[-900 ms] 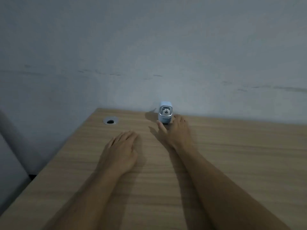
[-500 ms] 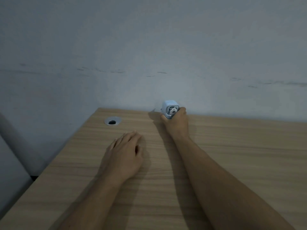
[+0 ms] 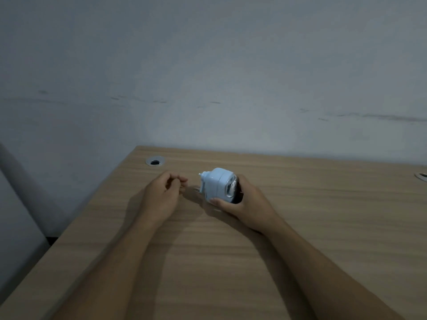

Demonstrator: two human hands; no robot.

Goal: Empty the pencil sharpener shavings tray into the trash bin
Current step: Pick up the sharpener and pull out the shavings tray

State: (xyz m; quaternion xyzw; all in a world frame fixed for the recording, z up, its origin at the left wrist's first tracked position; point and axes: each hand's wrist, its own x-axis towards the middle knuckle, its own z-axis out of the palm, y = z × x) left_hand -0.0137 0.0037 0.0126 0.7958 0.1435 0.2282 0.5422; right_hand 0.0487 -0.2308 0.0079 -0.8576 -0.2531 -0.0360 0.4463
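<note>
A small light-blue pencil sharpener is gripped in my right hand, lifted a little above the wooden desk and turned on its side, its crank end pointing left. My left hand hovers just left of the sharpener with its fingers curled loosely, holding nothing and not touching the sharpener. The shavings tray cannot be made out separately. No trash bin is in view.
A round metal cable grommet sits near the desk's far left corner, and another grommet shows at the right edge. A grey wall rises right behind the desk. The desk's left edge drops to the floor.
My right hand has closed on the sharpener at the wall, lifted it and brought it toward me, tipping it sideways. My left hand rose off the desk and curled its fingers.
</note>
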